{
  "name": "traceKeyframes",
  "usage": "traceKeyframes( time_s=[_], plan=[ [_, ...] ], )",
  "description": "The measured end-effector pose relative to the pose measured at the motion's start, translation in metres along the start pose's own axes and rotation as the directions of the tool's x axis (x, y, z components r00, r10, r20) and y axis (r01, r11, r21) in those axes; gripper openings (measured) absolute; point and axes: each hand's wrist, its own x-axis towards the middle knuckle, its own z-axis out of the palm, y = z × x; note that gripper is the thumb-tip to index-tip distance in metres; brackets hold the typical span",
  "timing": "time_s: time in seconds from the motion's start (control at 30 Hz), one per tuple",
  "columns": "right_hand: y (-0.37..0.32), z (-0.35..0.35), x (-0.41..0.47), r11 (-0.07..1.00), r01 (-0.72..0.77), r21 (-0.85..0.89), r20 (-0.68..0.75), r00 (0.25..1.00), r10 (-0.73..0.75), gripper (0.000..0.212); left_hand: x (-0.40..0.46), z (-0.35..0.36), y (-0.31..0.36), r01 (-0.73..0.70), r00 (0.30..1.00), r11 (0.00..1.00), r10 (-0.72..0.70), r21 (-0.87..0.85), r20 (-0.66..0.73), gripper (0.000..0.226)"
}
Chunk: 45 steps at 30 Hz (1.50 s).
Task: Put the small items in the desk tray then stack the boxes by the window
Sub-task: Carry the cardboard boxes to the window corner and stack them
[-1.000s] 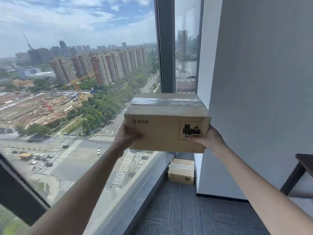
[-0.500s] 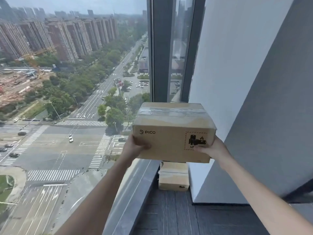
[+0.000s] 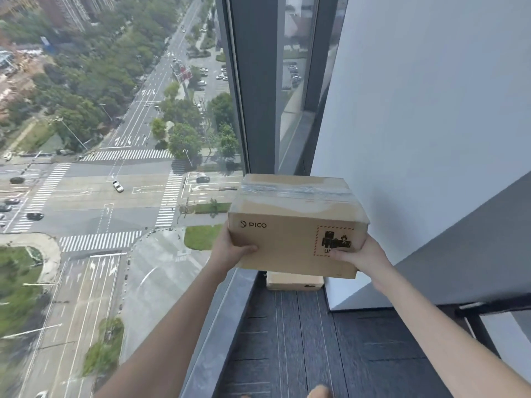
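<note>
I hold a taped brown cardboard box [image 3: 296, 225] marked PICO in the air in front of me. My left hand [image 3: 232, 248] grips its lower left corner and my right hand [image 3: 359, 255] grips its lower right corner, over a battery warning label. Below and behind it, a second cardboard box [image 3: 294, 281] sits on the dark floor in the corner by the window; only its near edge shows under the held box.
A floor-to-ceiling window [image 3: 115, 139] with a grey sill [image 3: 221, 317] runs along the left. A white and grey wall [image 3: 431, 139] closes the right side. A dark table frame [image 3: 482, 314] juts in at lower right. Dark carpet tiles [image 3: 301, 349] cover the floor.
The view has tilted down and closed in on the corner. The held box has come lower and now hides most of the box on the floor.
</note>
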Motion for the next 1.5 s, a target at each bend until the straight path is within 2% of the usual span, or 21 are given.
traceKeyframes(
  time_s=[0.13, 0.27, 0.4, 0.53, 0.77, 0.83, 0.97, 1.2, 1.4, 1.5],
  plan=[
    [0.030, -0.002, 0.054, 0.998, -0.033, 0.051, 0.049, 0.998, 0.030, 0.076, 0.046, 0.030, -0.026, 0.046, 0.999, 0.999, -0.046, -0.012, 0.000, 0.071],
    [0.082, 0.008, 0.121, 0.997, -0.041, 0.060, 0.045, 0.998, 0.038, 0.080, 0.106, 0.061, -0.082, 0.071, 0.997, 0.997, -0.071, -0.006, -0.004, 0.073],
    [0.157, 0.027, 0.179, 0.998, -0.052, 0.041, 0.019, 0.998, 0.051, 0.063, 0.159, 0.098, -0.165, 0.083, 0.997, 0.996, -0.083, -0.013, 0.006, 0.072],
    [0.244, 0.053, 0.231, 0.995, -0.073, 0.071, 0.008, 0.997, 0.073, 0.042, 0.214, 0.128, -0.252, 0.024, 0.999, 0.999, -0.025, 0.021, 0.034, 0.088],
    [0.363, 0.098, 0.308, 0.995, -0.037, 0.093, -0.003, 0.999, 0.038, 0.041, 0.274, 0.172, -0.378, -0.021, 1.000, 1.000, 0.021, 0.021, -0.004, 0.075],
    [0.388, 0.109, 0.328, 0.996, -0.007, 0.092, 0.004, 1.000, 0.006, 0.041, 0.285, 0.179, -0.409, -0.027, 0.999, 0.999, 0.027, 0.018, -0.024, 0.079],
    [0.425, 0.121, 0.361, 0.995, 0.026, 0.093, 0.012, 1.000, -0.027, 0.036, 0.306, 0.194, -0.455, -0.048, 0.998, 0.999, 0.049, 0.014, -0.043, 0.087],
    [0.474, 0.133, 0.382, 0.988, 0.126, 0.093, 0.022, 0.992, -0.128, 0.046, 0.320, 0.222, -0.512, -0.067, 0.996, 0.997, 0.066, -0.023, -0.065, 0.088],
    [0.497, 0.144, 0.388, 0.987, 0.093, 0.134, 0.024, 0.995, -0.097, 0.042, 0.327, 0.228, -0.542, -0.033, 0.996, 0.999, 0.032, -0.010, -0.078, 0.087],
    [0.507, 0.146, 0.391, 0.991, 0.060, 0.121, 0.023, 0.998, -0.064, 0.033, 0.324, 0.233, -0.554, -0.014, 0.998, 1.000, 0.014, 0.004, -0.067, 0.081]
  ],
)
